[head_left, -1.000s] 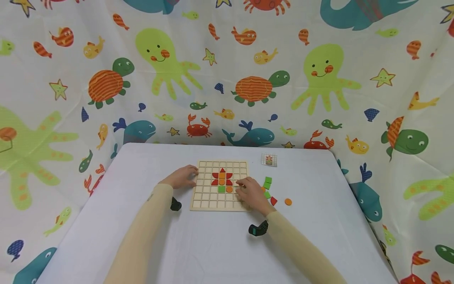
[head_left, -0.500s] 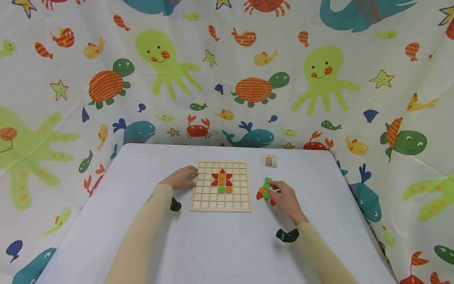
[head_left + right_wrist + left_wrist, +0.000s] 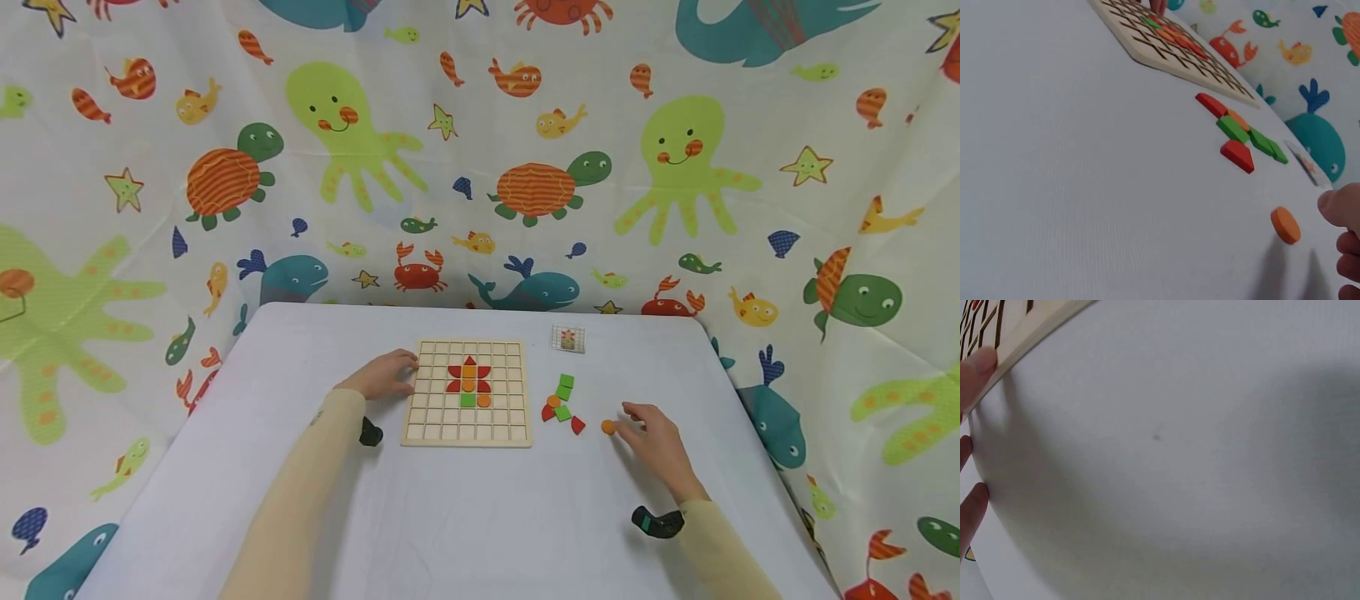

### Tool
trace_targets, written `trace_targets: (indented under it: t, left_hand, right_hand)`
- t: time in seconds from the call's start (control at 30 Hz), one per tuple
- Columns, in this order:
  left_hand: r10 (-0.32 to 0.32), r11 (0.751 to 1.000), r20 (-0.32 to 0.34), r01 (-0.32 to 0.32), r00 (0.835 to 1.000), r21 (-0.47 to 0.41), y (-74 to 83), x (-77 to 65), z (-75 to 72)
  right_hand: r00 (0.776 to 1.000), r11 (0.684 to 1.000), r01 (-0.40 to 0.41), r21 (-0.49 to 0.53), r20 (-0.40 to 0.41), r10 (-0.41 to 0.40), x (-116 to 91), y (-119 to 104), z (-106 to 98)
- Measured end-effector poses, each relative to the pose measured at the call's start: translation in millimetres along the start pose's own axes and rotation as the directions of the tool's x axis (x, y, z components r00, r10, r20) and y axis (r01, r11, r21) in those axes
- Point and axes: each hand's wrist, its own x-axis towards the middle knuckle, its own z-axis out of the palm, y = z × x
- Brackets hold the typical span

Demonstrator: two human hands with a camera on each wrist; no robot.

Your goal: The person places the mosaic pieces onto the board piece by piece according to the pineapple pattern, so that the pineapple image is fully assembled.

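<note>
A wooden grid board [image 3: 438, 417] lies on the table with red, orange and green pieces set in its middle squares. My left hand [image 3: 381, 375] is at the board's left edge, and its thumb [image 3: 982, 360] touches the rim in the left wrist view. To the right of the board, my right hand [image 3: 660, 446] is beside a single orange disc [image 3: 608, 427]. In the right wrist view that disc [image 3: 1285, 225] shows next to the thumb [image 3: 1340, 206], with a gap between them. Nothing shows between the right hand's fingers.
Loose pieces lie between board and right hand: green squares [image 3: 563, 413], red pieces [image 3: 577, 425] and an orange disc [image 3: 553, 402]. A small pattern card [image 3: 568, 339] lies farther back. A sea-animal printed curtain [image 3: 450, 167] hangs behind the white table [image 3: 450, 525].
My right hand has moved from the board's right edge, over the loose pieces, to the lone orange disc farther right. The left hand and the board have stayed in place.
</note>
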Motion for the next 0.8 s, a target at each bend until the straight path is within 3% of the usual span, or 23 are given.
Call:
trace_targets:
  t: [0.4,0.8]
  left_hand:
    - [0.012,1.000,-0.006,-0.012,1.000,-0.008,-1.7,-0.9,-0.6]
    - [0.017,1.000,-0.002,-0.017,1.000,-0.002,-2.7,1.5,1.8]
  right_hand:
    - [0.998,0.998,-0.025,-0.060,0.054,0.028,-9.5,15.6,2.4]
    - [1.000,0.998,0.014,-0.064,0.027,-0.012,-10.0,12.8,9.4]
